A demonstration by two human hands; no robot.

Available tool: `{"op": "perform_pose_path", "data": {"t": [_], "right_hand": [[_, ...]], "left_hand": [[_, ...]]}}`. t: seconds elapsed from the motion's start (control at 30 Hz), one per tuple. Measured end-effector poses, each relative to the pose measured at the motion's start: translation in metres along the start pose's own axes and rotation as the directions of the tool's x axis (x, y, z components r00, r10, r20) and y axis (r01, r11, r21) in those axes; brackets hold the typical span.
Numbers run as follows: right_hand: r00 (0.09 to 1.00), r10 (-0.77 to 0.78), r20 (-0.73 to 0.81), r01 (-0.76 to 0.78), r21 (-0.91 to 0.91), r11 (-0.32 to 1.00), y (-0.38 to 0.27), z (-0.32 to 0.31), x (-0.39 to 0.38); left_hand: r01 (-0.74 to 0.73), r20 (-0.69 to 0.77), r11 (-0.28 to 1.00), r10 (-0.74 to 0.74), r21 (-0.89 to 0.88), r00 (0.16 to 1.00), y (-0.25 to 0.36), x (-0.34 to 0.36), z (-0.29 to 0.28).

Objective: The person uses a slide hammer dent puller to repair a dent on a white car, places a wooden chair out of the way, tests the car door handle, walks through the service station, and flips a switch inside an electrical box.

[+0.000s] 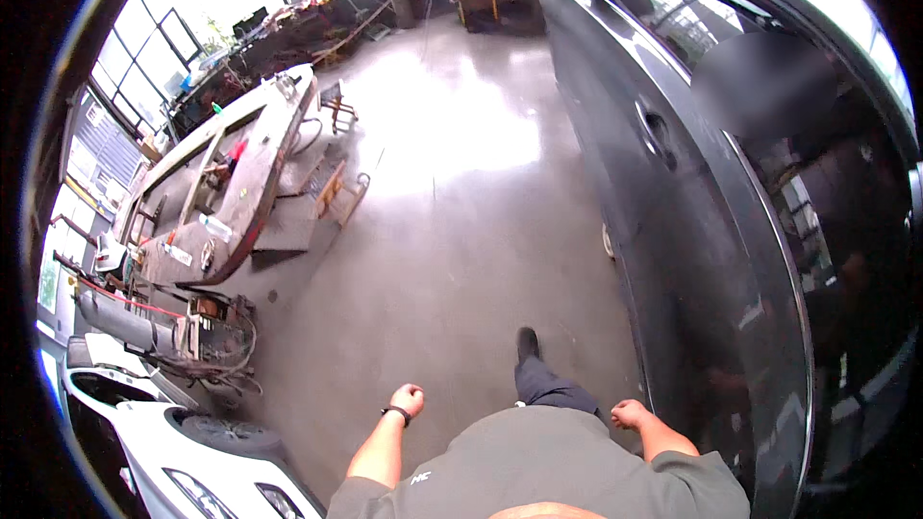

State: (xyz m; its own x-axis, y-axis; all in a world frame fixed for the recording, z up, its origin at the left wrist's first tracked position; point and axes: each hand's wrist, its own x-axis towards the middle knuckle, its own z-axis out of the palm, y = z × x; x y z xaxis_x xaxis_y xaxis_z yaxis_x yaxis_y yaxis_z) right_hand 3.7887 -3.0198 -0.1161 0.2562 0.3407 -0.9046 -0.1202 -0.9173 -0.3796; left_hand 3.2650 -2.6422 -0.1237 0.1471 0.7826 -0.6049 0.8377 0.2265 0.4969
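Observation:
My left hand (pixel 408 399), with a dark band at the wrist, hangs in front of my body over the grey floor (pixel 423 298). Its fingers are curled in and I see nothing in them. On the other side, my right hand (pixel 630 413) is loosely closed too, with no object showing. It is nearest to the dark car (pixel 692 259), whose side panels and door handle (pixel 656 135) run along my right; a gap seems to lie between hand and car. One dark shoe (pixel 528 344) is stretched forward on the floor.
A large metal frame bench (pixel 252 223) with a bottle (pixel 215 227) on it stands at left. Nearer are a wheeled machine with hoses and a grey cylinder (pixel 125 319), then a white car (pixel 159 442). A cluttered workbench (pixel 288 24) and yellow stand (pixel 478 5) line the far side.

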Motion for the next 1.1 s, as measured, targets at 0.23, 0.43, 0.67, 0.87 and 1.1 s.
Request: {"op": "perform_pose_path", "data": {"t": [0.23,0.43,0.67,0.87,1.1], "right_hand": [[0.974,-0.212,-0.079,0.161,-0.413,0.897,-0.306,-0.088,0.163],[0.902,-0.424,-0.085,0.428,0.036,0.903,-0.643,-0.108,0.221],[0.911,-0.392,-0.124,0.402,0.06,0.914,-0.779,-0.111,0.349],[0.999,-0.027,-0.048,0.028,0.023,0.999,-0.869,-0.115,0.367],[0.997,0.054,-0.055,-0.065,-0.216,0.974,-1.0,-0.18,0.555]], "left_hand": [[-0.01,0.201,0.995,0.029,-0.094,0.979,0.168,0.112,-0.094],[0.32,0.101,0.938,-0.309,-0.129,0.946,0.177,0.262,-0.138],[0.09,0.321,0.869,-0.274,0.487,0.907,0.237,0.503,-0.228],[-0.039,-0.044,0.976,0.05,0.214,0.998,0.468,0.748,-0.378],[-0.232,-0.083,0.965,0.223,-0.122,0.971,0.711,0.99,-0.46]]}}
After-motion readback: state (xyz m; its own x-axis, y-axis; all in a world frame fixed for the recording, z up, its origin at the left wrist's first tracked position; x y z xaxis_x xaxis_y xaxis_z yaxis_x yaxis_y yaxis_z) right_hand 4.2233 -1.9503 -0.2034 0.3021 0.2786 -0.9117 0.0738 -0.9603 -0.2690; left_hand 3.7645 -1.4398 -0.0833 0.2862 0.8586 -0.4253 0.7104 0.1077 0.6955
